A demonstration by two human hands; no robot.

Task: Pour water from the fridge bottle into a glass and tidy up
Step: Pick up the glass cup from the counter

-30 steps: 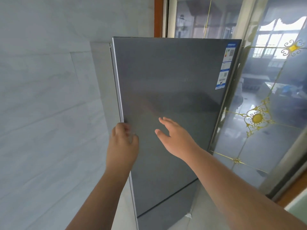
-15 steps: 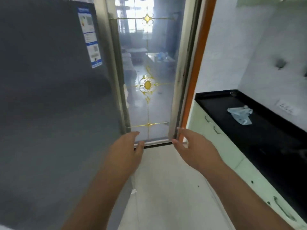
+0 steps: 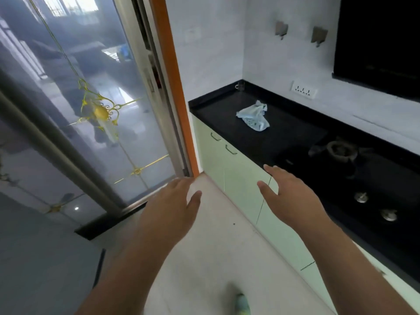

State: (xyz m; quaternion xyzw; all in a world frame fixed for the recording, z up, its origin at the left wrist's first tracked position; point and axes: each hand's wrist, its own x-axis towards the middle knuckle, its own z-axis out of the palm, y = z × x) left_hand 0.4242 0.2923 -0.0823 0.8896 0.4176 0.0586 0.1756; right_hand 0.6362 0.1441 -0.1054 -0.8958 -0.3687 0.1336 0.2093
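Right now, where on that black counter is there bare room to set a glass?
Free: the black counter between its door-side end and the blue cloth, and the stretch between the cloth and the gas burner. Crowded: the stove end, with burner and knobs.

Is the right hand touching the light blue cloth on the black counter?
Apart. The head view shows the right hand in the air, with bare counter between it and the cloth.

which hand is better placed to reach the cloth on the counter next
Right, probably. The right hand is open and empty, already over the black counter's front edge, on the side where the light blue cloth lies. The left hand, also empty, hangs over the floor, farther from it.
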